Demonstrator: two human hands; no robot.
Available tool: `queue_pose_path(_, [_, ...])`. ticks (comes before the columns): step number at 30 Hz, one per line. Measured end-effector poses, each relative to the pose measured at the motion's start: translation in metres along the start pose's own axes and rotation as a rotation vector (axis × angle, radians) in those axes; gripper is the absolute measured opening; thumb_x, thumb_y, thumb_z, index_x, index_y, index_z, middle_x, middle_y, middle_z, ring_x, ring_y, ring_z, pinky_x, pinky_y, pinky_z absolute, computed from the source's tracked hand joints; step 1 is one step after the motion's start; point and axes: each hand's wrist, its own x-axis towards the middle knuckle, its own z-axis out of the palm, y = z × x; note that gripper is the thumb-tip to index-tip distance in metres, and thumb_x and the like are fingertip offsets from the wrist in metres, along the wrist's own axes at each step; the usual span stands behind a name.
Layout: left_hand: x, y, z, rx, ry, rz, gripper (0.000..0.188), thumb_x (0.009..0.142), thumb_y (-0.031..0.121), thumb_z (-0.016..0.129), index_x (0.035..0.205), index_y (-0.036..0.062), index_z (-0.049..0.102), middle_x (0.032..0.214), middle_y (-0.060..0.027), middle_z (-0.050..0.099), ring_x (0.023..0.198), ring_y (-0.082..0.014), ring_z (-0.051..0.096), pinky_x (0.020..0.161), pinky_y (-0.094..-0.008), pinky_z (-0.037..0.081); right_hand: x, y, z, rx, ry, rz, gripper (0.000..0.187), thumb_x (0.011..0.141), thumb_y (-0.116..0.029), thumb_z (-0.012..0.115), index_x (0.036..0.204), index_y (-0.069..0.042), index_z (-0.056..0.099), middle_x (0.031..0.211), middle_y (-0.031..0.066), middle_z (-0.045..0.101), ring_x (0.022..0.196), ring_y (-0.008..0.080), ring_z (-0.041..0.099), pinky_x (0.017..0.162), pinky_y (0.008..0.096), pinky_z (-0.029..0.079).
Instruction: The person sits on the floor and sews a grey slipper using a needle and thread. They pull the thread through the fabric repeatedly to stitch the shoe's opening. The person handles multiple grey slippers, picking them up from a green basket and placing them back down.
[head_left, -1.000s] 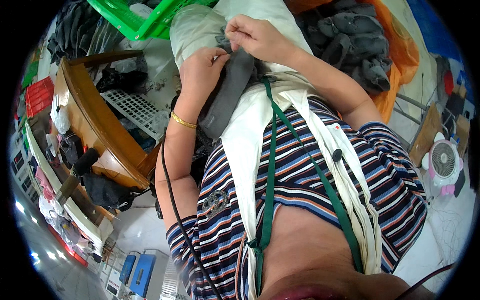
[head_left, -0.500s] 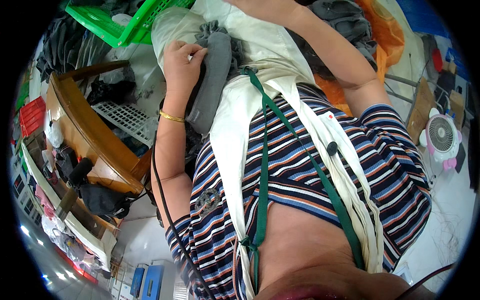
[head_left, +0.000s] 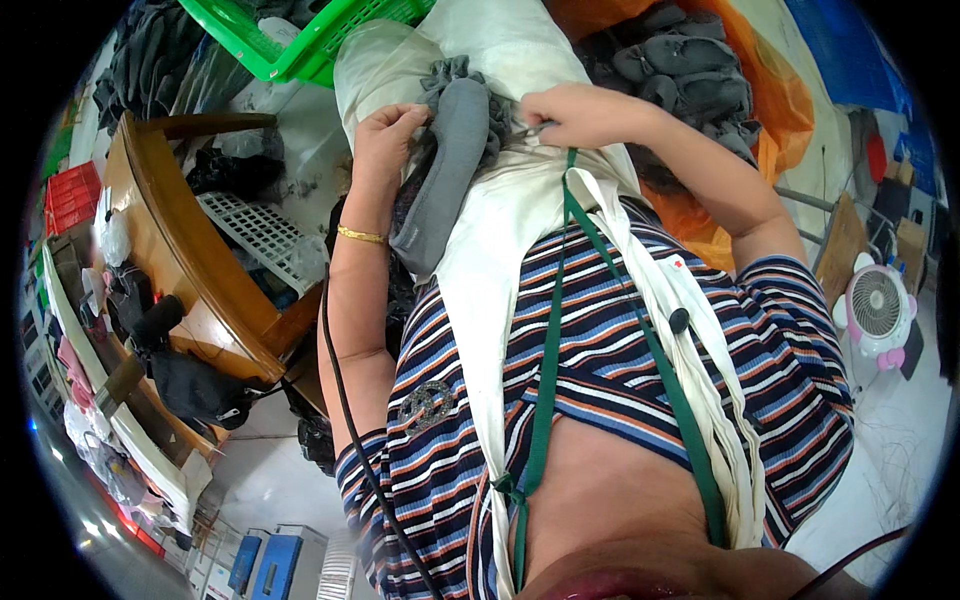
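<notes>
A grey sock [head_left: 445, 185] lies lengthwise over the white apron [head_left: 500, 225] on my lap, its gathered end away from me. More bunched grey fabric shows along its right edge. My left hand [head_left: 385, 145] is closed in a pinch at the left edge of the sock, near the gathered end. To the right of the sock, my right hand [head_left: 580, 115] is closed around a small metal tool [head_left: 537, 128]. Only a dark tip of it sticks out toward the sock, so its kind is hidden.
Grey socks are heaped in an orange sack [head_left: 785, 100] at the far right. A green plastic basket [head_left: 270, 65] stands at the far left, beside a curved wooden stool or bench [head_left: 190, 270]. A pink and white fan [head_left: 878, 305] sits to the right. A black cable hangs along my left arm.
My right hand has come back toward me from the far edge, to beside the sock, with the metal tip now showing. My left hand stays pinched at the sock. The whole view has shifted slightly.
</notes>
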Motion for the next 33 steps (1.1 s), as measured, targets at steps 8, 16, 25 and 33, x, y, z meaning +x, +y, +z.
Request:
queue_pose_path(8, [-0.005,-0.003,0.006,-0.095,-0.059,-0.081,0.019,0.086,0.016,0.073,0.094,-0.0007,0.071,0.083,-0.0004,0.067,0.072,-0.0061,0.055,0.066,-0.0204,0.042,0.016,-0.026,-0.002,-0.124,0.391,-0.099,0.034,0.090,-0.041,0.061,0.104,-0.010,0.065,0.084,0.0109,0.065,0.080,0.0310,0.065,0.071,0.0409,0.050])
queue_pose_path(16, [-0.011,0.002,0.011,-0.206,-0.058,-0.126,0.017,0.086,0.014,0.073,0.092,-0.0011,0.070,0.081,0.0005,0.065,0.070,-0.0055,0.052,0.065,-0.0196,0.040,0.047,-0.033,0.009,-0.252,0.430,-0.180,0.028,0.087,-0.037,0.064,0.089,-0.010,0.065,0.084,0.0071,0.065,0.081,0.0301,0.065,0.067,0.0429,0.051])
queue_pose_path(25, [-0.014,0.002,0.013,-0.239,-0.094,-0.145,0.017,0.087,0.013,0.073,0.095,-0.0016,0.069,0.083,-0.0001,0.066,0.074,-0.0067,0.055,0.069,-0.0200,0.042,0.047,-0.038,0.010,-0.288,0.408,-0.185,0.024,0.089,-0.032,0.064,0.096,-0.009,0.068,0.087,0.0074,0.067,0.080,0.0284,0.065,0.070,0.0379,0.051])
queue_pose_path(33, [-0.020,0.007,0.015,0.021,0.093,0.063,0.014,0.089,0.011,0.071,0.097,-0.0009,0.069,0.087,-0.0004,0.067,0.078,-0.0070,0.059,0.074,-0.0205,0.046,0.021,-0.055,0.001,-0.150,0.319,-0.272,0.034,0.088,-0.042,0.063,0.094,-0.009,0.066,0.085,0.0080,0.067,0.081,0.0295,0.066,0.069,0.0432,0.052])
